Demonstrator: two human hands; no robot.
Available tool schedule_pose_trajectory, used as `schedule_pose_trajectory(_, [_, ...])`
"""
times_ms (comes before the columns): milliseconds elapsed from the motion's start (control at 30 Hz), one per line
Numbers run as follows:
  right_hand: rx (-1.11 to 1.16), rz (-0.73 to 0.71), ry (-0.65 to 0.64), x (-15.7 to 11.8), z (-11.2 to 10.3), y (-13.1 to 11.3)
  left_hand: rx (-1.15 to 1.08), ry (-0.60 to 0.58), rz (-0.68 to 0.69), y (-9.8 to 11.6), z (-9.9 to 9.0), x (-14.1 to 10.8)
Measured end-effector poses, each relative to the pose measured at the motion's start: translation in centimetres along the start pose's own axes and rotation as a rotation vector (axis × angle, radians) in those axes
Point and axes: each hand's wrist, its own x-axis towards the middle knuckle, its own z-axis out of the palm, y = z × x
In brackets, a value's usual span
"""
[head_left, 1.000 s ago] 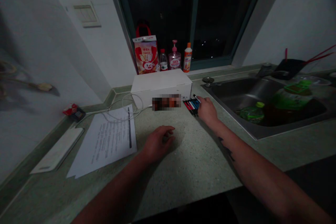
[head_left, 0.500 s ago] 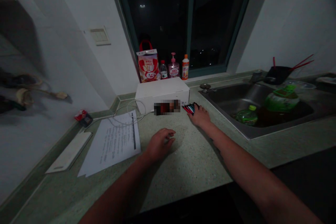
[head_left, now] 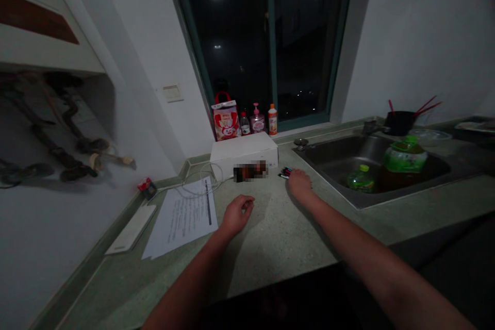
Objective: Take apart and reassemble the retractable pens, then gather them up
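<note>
At the counter's middle, my right hand (head_left: 299,184) is closed over a bunch of several slim pens (head_left: 285,172). Their dark, red, blue and white ends stick out to the left of the fingers; the rest is covered. Nearer to me, my left hand (head_left: 237,215) hovers or rests above the bare counter with loosely curled fingers, and a small gap shows between thumb and fingers. Nothing shows in it. Printed paper sheets (head_left: 185,216) lie to its left. Beyond it, a pixelated dark object (head_left: 250,170) with a white cable stands against a white box (head_left: 243,147).
On the right is a steel sink (head_left: 348,154) holding a small green bottle (head_left: 360,179) and a large green-labelled jug (head_left: 405,155). A red bag (head_left: 227,124), a pump bottle (head_left: 257,121) and other bottles line the window. A white flat panel (head_left: 131,229) lies left.
The view has tilted up. My right hand has drawn the pens slightly toward me, its fingers now closed more tightly round them. The left hand's thumb and fingers are closer together.
</note>
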Motion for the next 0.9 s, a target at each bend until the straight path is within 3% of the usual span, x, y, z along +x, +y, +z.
schedule_pose_trajectory(233, [0.049,0.05,-0.148,1.1,-2.6,1.3,0.032,0.0,-0.003,-0.1,0.0,0.0])
schedule_pose_trajectory(467, [0.265,-0.043,-0.303,2.3,-4.7,3.3,0.049,0.019,-0.03,-0.6,0.1,0.5])
schedule_pose_trajectory(667, [0.289,-0.062,-0.303,2.2,-5.2,4.3,0.009,0.093,-0.117,0.2,-0.3,-1.0])
schedule_pose_trajectory(767, [0.335,-0.14,-0.261,0.9,-5.1,3.4,-0.068,0.169,-0.288,1.2,0.1,-1.8])
schedule_pose_trajectory(867, [0.434,-0.268,-0.226,-1.2,-4.8,0.7,-0.252,0.263,-0.471,3.2,0.8,-1.3])
schedule_pose_trajectory(900, [0.469,-0.305,-0.217,-2.0,-4.6,-0.5,-0.311,0.323,-0.472,4.1,1.0,-0.8])
